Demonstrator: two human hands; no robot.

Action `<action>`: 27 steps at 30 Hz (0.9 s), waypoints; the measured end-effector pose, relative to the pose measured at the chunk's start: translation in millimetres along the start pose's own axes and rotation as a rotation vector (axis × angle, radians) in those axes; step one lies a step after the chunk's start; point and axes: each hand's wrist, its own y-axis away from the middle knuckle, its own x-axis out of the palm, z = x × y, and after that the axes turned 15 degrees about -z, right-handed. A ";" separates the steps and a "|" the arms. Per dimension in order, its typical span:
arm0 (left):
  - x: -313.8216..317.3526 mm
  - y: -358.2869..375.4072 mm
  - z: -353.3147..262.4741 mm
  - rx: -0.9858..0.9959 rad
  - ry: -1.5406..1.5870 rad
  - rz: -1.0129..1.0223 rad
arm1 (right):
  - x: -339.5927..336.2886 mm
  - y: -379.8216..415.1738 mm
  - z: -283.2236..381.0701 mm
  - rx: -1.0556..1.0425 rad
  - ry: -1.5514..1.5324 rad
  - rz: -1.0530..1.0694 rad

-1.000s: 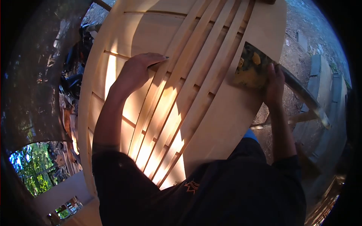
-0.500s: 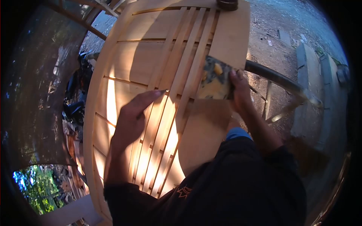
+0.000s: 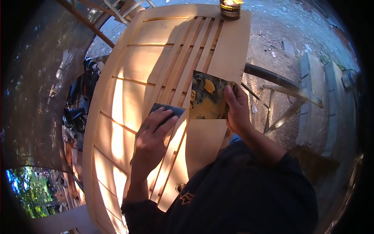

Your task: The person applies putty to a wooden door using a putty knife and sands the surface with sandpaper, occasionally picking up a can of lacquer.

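My left hand [image 3: 152, 130] grips a dark, thin putty spreader [image 3: 176, 110], its fingers pressed along the top of it. The spreader lies low over the wooden slats of a pale door panel [image 3: 218, 140]. In my right hand [image 3: 238, 107] is a flat, dark-stained mixing board [image 3: 206, 105], thumb on top at its right edge. Yellowish putty [image 3: 209, 86] sits on the board in a lump and smears. The board is over the panel's right side, close beside the spreader.
A labelled can [image 3: 230, 9] stands at the panel's far right corner. A dark pipe [image 3: 272, 78] and wooden supports stick out on the right. Concrete blocks [image 3: 311, 105] lie on the ground beyond. A dark sheet [image 3: 35, 97] hangs at left.
My left hand has turned, so the spreader's broad face now shows instead of its edge. My right hand has brought the mixing board lower and to the left, nearer the left hand.
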 end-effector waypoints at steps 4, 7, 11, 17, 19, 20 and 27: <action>-7.5 -10.4 -21.4 0.067 -0.152 0.170 | 7.1 9.7 -5.4 -0.132 0.109 0.066; -7.5 -0.7 -17.4 -0.006 -0.022 0.440 | 5.9 5.9 -8.8 -0.179 0.118 0.024; -21.6 -22.7 -35.1 -0.051 0.025 0.207 | 8.4 11.9 -5.3 -0.246 0.238 -0.007; 15.4 -20.5 -51.6 -0.290 0.179 0.047 | 11.5 23.6 0.3 -0.375 0.411 0.015; 26.1 -18.2 -52.6 -0.315 0.190 0.000 | 8.8 27.1 4.0 -0.382 0.536 0.020; 29.8 -17.3 -52.1 -0.292 0.195 0.005 | 9.6 29.3 6.8 -0.435 0.542 0.032; 37.2 -8.5 -53.2 -0.340 0.298 0.073 | 10.9 32.6 7.0 -0.554 0.587 0.029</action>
